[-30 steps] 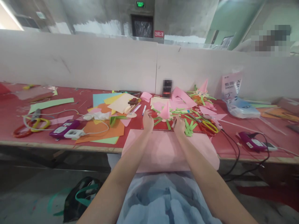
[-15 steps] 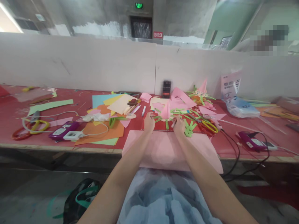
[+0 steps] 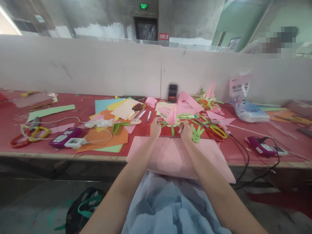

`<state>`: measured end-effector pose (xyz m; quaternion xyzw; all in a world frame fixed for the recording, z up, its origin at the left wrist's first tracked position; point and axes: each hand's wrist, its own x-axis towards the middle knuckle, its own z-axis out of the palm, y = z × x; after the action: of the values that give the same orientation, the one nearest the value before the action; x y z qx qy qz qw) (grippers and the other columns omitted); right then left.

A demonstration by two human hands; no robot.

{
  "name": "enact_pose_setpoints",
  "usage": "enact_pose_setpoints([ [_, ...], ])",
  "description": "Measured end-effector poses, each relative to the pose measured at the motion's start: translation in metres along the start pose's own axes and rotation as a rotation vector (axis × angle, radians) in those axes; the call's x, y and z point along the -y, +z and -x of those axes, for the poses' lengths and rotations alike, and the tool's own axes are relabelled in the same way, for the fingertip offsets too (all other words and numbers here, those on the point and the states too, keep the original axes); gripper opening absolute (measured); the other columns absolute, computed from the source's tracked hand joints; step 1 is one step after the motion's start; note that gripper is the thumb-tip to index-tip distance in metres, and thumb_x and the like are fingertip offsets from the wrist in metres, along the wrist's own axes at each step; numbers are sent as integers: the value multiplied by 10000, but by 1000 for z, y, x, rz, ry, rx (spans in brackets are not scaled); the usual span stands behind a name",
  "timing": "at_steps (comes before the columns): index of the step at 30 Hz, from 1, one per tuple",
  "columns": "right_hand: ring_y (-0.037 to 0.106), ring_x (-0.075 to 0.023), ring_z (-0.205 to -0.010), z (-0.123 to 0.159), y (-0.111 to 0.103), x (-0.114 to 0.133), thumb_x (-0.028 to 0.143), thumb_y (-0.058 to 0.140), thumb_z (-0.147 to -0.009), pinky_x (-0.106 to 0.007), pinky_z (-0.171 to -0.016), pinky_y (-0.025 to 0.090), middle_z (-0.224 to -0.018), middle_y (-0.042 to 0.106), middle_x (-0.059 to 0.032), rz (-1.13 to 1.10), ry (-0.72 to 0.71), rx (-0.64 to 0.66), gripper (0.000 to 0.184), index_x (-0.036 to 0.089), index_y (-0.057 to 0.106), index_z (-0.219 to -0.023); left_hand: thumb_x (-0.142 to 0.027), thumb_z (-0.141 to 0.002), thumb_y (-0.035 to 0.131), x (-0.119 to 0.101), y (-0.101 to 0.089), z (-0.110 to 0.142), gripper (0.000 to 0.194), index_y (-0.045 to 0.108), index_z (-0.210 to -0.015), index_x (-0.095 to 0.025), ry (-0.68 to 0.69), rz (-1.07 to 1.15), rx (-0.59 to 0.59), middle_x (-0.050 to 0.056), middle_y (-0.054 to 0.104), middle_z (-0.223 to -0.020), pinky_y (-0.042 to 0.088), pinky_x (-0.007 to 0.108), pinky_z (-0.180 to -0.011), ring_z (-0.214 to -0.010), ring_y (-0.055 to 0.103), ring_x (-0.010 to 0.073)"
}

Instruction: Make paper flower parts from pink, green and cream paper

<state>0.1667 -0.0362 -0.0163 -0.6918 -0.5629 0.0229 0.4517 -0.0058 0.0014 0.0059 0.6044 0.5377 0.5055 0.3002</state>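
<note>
Between my hands stands a paper figure (image 3: 172, 117) with a pink cone top and green paper strips spreading out round it. My left hand (image 3: 155, 127) is at its left side, fingers curled in at the ends of the green strips. On the right, my right hand (image 3: 187, 131) is closed round a slim pen (image 3: 181, 128), held close to the figure's edge. Cut green paper strips (image 3: 197, 133) lie just right of that hand. Below my wrists a large pink sheet (image 3: 168, 156) hangs over the table's front edge. My fingertips are small and partly hidden.
Scissors with yellow handles (image 3: 218, 131) lie to the right, and another pair of scissors (image 3: 39, 131) far left. Purple power boxes (image 3: 64, 138) with cables flank me. Behind are coloured sheets (image 3: 124, 109), a second paper figure (image 3: 210, 96), a plastic bag (image 3: 251, 110) and a white partition (image 3: 97, 68).
The whole view has shifted very slightly. My hands keep almost the same place beside the paper figure, and the pen is still in my right hand.
</note>
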Motion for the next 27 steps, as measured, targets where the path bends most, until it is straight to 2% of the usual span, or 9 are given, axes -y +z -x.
enact_pose_setpoints([
  [7,474,-188,-785,0,-5,6,116,379,-724,-295,-734,299,-748,601,-42,52,51,21,250,184,585,-848,-73,-819,366,-4,2,3,287,567,-983,-195,71,-14,100,36,691,-968,495,324,-872,-935,647,153],
  [14,470,-202,-897,0,-7,13,64,351,-753,-326,-789,274,-939,618,-56,172,99,46,304,198,590,-883,-63,-824,359,-2,3,3,304,578,-985,-197,86,-32,124,25,699,-957,496,288,-859,-914,656,136],
  [22,452,-213,-909,1,-9,15,37,331,-774,-312,-752,264,-953,612,-71,211,82,81,351,191,606,-928,-7,-758,417,-8,7,8,303,624,-897,-179,241,-125,354,28,700,-972,484,274,-877,-950,636,141],
  [27,456,-211,-876,1,-8,14,47,338,-782,-313,-748,274,-938,614,-72,206,66,57,329,191,605,-907,20,-730,379,-9,4,9,353,643,-859,-175,253,-175,380,25,708,-941,479,273,-883,-939,640,147],
])
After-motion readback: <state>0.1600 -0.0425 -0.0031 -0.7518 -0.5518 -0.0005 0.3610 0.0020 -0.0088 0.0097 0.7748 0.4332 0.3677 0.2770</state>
